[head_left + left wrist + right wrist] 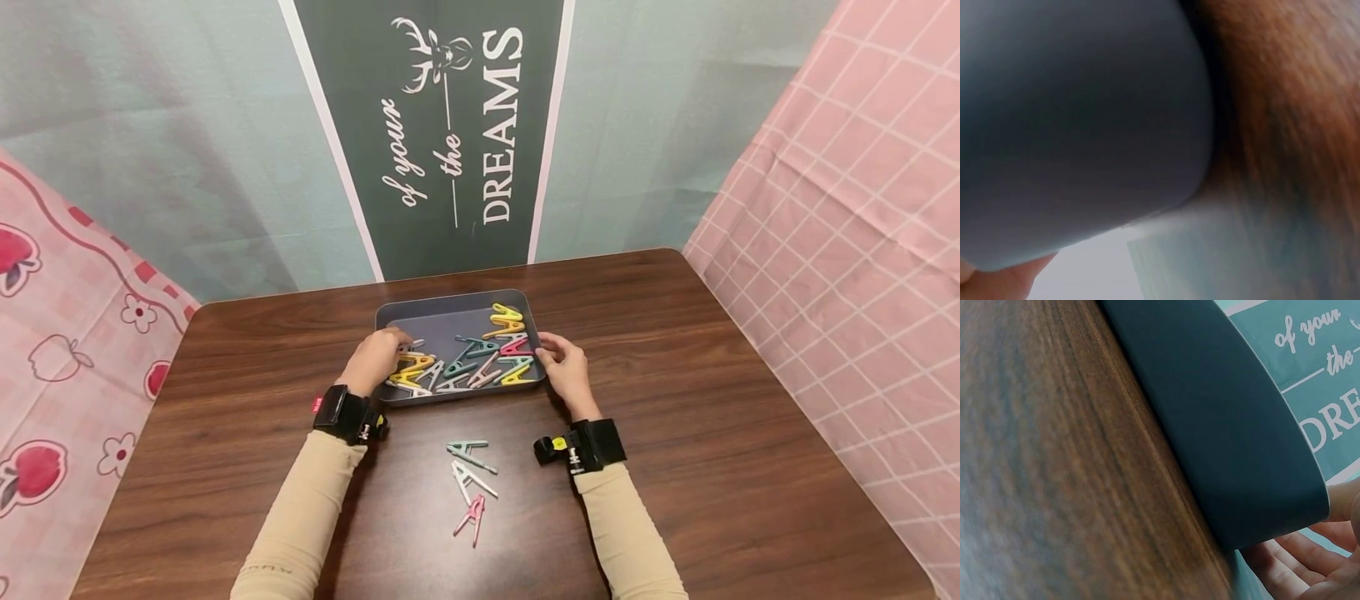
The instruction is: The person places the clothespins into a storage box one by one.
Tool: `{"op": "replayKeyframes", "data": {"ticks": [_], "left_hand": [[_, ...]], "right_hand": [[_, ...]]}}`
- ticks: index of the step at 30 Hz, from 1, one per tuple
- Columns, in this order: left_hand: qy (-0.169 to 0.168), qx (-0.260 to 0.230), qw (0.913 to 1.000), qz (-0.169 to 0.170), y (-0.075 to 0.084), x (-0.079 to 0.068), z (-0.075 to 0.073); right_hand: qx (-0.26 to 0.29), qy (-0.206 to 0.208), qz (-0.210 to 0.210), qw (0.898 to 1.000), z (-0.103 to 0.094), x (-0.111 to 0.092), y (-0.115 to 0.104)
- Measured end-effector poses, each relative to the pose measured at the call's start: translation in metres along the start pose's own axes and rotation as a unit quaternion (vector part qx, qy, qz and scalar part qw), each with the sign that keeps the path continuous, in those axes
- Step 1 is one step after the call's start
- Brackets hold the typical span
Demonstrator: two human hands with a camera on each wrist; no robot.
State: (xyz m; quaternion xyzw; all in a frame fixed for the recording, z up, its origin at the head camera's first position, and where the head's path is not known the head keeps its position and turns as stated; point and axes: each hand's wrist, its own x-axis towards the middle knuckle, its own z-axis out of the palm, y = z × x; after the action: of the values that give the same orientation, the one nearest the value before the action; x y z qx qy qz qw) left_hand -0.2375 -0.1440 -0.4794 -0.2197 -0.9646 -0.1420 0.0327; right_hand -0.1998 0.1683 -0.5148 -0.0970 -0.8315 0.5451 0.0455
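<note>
A shallow dark grey tray [450,323] stands on the table, holding several clothespins [465,358] in yellow, white, teal and pink, mostly along its near and right sides. My left hand [377,360] grips its left wall, fingers reaching over the rim; little of that hand shows in the left wrist view. At the right wall my right hand [564,371] pinches the rim, and its fingers [1297,565] lie against the outside in the right wrist view. On the table in front lie a green clothespin [468,455], a white clothespin [472,479] and a pink clothespin [472,518].
The brown wooden table [720,433] ends at a back edge just behind the tray. Behind it hangs a curtain [630,125] with printed lettering. Pink patterned cloths hang at the left and right.
</note>
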Motion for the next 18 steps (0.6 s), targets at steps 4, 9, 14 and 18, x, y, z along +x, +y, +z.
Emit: {"op": "replayKeyframes", "data": {"ticks": [4,9,14,18], "left_hand": [[0.005,0.003,1.0,0.004,0.001,-0.002,-0.001],[0.009,0.005,0.9999,0.003,0.002,-0.005,-0.002],[0.009,-0.007,0.9999,-0.007,0.004,-0.009,-0.003],[0.011,-0.01,0.9999,-0.01,0.005,-0.012,-0.003]], "right_hand": [[-0.004,0.004,-0.003,1.0,0.0,0.001,0.0],[-0.009,0.009,-0.008,1.0,-0.001,0.001,0.0],[-0.009,0.012,-0.012,1.0,-0.001,0.001,0.0],[-0.011,0.007,-0.008,1.0,-0.001,0.0,0.0]]}}
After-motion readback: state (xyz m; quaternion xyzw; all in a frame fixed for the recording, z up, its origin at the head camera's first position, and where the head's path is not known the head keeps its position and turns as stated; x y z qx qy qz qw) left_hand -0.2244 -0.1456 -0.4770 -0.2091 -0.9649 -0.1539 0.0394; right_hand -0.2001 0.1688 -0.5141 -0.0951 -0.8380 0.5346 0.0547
